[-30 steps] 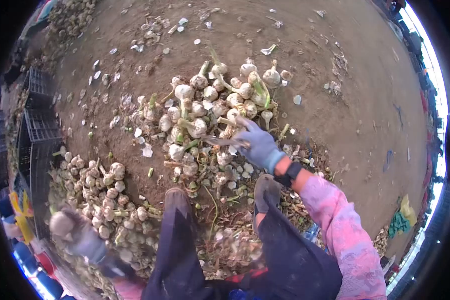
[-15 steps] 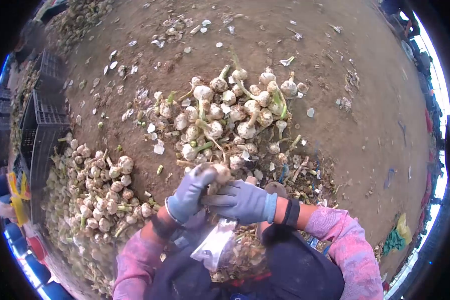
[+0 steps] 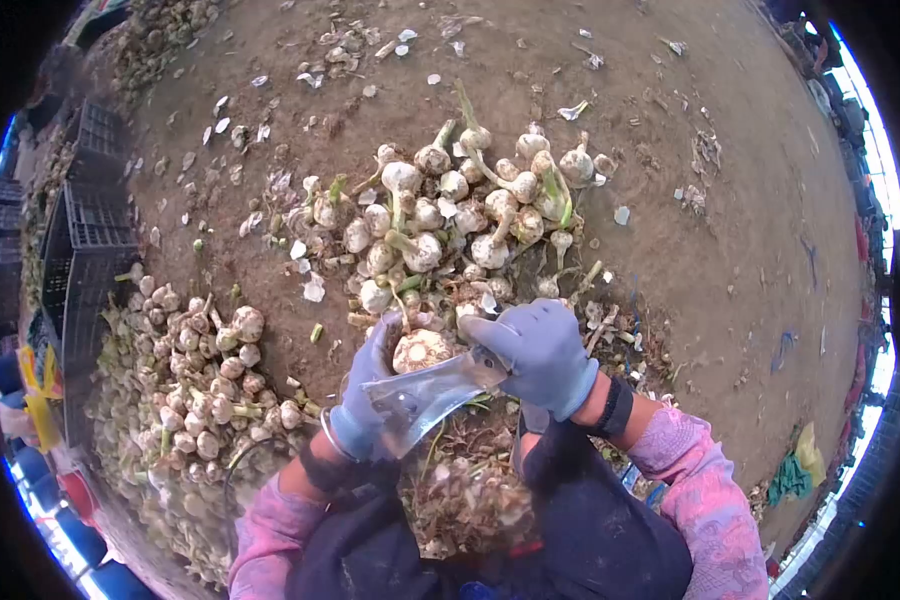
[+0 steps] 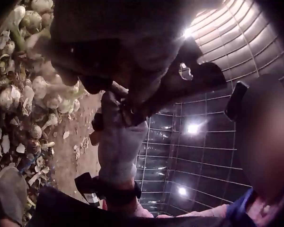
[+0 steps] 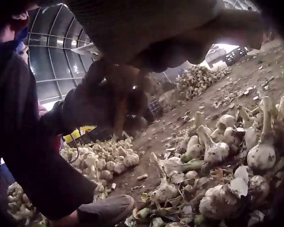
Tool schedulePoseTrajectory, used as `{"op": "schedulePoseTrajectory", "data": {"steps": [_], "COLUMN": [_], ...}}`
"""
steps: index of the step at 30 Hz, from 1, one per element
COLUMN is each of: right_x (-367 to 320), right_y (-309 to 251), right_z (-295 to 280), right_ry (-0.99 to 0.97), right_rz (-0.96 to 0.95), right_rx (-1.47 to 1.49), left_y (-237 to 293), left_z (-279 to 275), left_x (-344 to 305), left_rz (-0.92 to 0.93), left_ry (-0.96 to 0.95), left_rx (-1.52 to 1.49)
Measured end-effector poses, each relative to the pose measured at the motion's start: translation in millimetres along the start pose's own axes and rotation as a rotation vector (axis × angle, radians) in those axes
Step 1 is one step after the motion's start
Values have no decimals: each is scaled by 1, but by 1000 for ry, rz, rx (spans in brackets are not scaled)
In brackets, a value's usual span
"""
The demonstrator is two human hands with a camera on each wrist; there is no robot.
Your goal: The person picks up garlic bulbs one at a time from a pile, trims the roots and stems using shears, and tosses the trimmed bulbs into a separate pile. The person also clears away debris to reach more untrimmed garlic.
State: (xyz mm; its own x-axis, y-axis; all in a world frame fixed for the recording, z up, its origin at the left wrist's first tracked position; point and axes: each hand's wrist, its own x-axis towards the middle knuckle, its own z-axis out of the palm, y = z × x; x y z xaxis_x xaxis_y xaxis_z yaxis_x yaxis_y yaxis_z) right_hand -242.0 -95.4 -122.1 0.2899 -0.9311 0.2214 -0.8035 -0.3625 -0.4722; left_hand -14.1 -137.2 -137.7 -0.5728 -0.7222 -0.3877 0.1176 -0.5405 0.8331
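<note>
Gloved in grey, my left hand [image 3: 362, 395] holds a garlic bulb [image 3: 422, 350], its cut or root face turned up, in front of my lap. My right hand [image 3: 545, 355], also gloved, grips a broad-bladed knife [image 3: 435, 400] by its handle end. The shiny blade reaches left across the lower edge of the bulb toward the left palm. In the left wrist view the blade [image 4: 201, 78] shows as a dark shape with a hole in it. Just beyond the hands lies a heap of untrimmed garlic [image 3: 490, 250] with stems.
A pile of trimmed garlic bulbs [image 3: 195, 380] lies at the left, beside black plastic crates [image 3: 100, 215]. Peelings and cut stems litter the ground around my shoes [image 5: 106, 208]. Green and yellow bags [image 3: 795, 475] lie at far right.
The left hand came from over the left pile to the middle, where it now holds a bulb. The right hand drew back from the heap with the knife; its blade swung up beside the bulb.
</note>
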Motion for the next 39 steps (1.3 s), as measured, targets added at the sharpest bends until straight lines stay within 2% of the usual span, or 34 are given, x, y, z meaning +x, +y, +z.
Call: {"op": "schedulePoseTrajectory", "data": {"steps": [1, 2, 5, 8, 11, 13, 14, 17, 19, 23, 25, 26, 27, 28, 29, 30, 31, 32, 33, 34, 35, 37, 39], "right_x": [0, 0, -2, -1, -2, -3, -5, -19, -26, -33, -37, -37, -50, -62, -74, -73, -61, -48, -36, -28, -30, -20, -15], "right_y": [0, 0, 1, 3, 0, 2, 7, 35, 40, 41, 60, 76, 102, 127, 127, 98, 71, 44, 16, -7, -14, -22, -20], "right_z": [1, 1, 4, 8, 9, 10, 12, 33, 40, 51, 63, 67, 50, 33, 25, 38, 40, 41, 43, 39, 54, 38, 32], "right_ry": [-16, -30, -40, -16, -38, -63, -76, -56, -54, -15, -295, -430, -360, -279, -182, -23, -89, -133, -172, -100, -17, 46, -6], "right_rz": [-5, -10, -12, -45, -59, -47, -37, -25, -2, 16, 245, 366, 486, 601, 679, 625, 690, 800, 941, 841, 966, 1088, 854], "right_rx": [-11, -24, -52, -27, 1, 14, 22, -13, -12, 35, -189, -303, -265, -224, -78, 187, 529, 892, 1181, 1277, 1692, 1963, 1516], "left_y": [1, -8, 8, 11, -3, -10, -9, -37, -28, -27, -21, -14, -7, 5, 11, 8, 5, -1, -2, 0, -5, -15, -35], "left_z": [2, 0, 4, 8, 2, -3, -12, -27, -8, -6, -1, 1, 3, -1, -5, -4, -1, 2, 9, 18, 17, 16, -5], "left_x": [0, 1, -3, -4, -2, -1, -1, -7, -6, -6, -14, -20, -27, -27, -27, -26, -14, -7, -1, 10, 9, 8, 3], "left_rz": [-30, 58, 150, 16, 1, 175, 362, 319, 157, 74, 12, 225, 437, 364, 280, 228, 210, 280, 444, 605, 665, 793, 843], "left_ry": [15, 11, -105, -36, 7, 11, -56, 25, 114, 81, 63, -31, -130, -110, -87, 28, 141, 134, 126, 115, 121, 153, 96], "left_rx": [64, 106, 270, 162, 139, 387, 640, 904, 695, 595, 319, 319, 303, 287, 259, 347, 434, 495, 787, 1084, 1181, 1371, 1339]}}
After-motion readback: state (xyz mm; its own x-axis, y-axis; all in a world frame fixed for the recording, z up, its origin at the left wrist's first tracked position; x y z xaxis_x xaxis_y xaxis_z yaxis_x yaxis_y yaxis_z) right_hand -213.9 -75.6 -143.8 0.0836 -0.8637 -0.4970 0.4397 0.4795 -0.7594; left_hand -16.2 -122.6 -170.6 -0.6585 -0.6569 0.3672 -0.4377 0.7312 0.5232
